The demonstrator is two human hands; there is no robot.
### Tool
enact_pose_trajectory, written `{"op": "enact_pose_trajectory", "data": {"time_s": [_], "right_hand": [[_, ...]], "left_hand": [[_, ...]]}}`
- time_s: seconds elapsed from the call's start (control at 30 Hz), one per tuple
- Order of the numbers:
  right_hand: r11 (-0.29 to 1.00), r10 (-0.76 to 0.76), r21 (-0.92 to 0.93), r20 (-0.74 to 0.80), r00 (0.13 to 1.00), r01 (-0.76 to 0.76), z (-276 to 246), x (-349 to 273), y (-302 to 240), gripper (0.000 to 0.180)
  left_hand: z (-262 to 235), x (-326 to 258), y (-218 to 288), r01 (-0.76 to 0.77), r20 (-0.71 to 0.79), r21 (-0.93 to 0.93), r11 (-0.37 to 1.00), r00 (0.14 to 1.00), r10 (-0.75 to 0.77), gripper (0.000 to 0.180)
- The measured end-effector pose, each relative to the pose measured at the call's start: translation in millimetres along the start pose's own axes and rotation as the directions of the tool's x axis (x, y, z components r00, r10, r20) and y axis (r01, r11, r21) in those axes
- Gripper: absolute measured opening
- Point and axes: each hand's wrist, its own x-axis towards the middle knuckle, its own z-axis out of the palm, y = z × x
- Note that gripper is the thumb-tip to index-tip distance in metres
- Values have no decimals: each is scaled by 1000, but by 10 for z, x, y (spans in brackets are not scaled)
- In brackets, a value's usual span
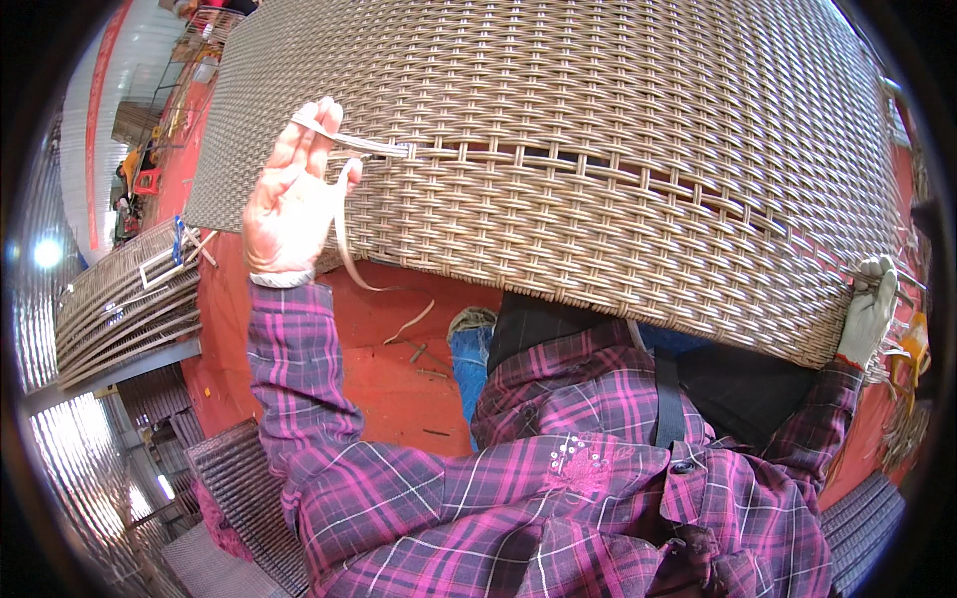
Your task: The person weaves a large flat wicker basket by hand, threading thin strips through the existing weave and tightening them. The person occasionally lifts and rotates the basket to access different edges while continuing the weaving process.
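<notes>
A large brown woven wicker panel [638, 110] spreads across the view in front of me, its near edge over my lap. A long narrow gap [678, 189] runs through the weave, crossed by upright strands. My left hand [291, 204] is raised at the gap's left end, fingers mostly straight, holding a flat pale wicker strand [354, 142] that runs across the fingers into the weave. A loose tail [344, 249] of strand hangs below the thumb. At the panel's right edge, my gloved right hand [869, 314] is closed with fingers bent around strand ends; exactly what it grips is partly hidden.
Bundled woven pieces [125, 304] are stacked on a metal frame at left. Strand scraps [424, 371] lie on the red floor [384, 409]. Dark ribbed panels [249, 488] stand at lower left. At far right are a yellow object [915, 349] and loose strands [905, 434].
</notes>
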Motion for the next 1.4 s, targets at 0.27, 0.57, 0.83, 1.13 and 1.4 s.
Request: {"op": "enact_pose_trajectory", "data": {"time_s": [0.27, 0.57, 0.83, 1.13, 1.4], "right_hand": [[926, 213, 319, -3, 977, -201, -26, 45, 46, 34], [997, 81, 19, -21, 997, -80, 3, -21, -35, 40], [994, -43, -103, -39, 998, 39, 19, -5, 28, 39], [992, 3, -123, -28, 1000, -6, 7, 7, 37, 41], [998, 27, -52, -31, 999, -29, 14, -20, 12, 45]], "left_hand": [[-75, -64, -44, 131, -179, 590, 797, 983, -30, 81], [-326, -509, 46, 72, -99, 182, 981, 994, -54, 52], [-927, -419, -146, -66, -393, 142, 988, 912, 118, 29], [-723, 461, -678, -39, -194, 464, 885, 970, 145, 44], [-585, 644, -508, 23, 89, 592, 806, 992, -94, 40]]}}
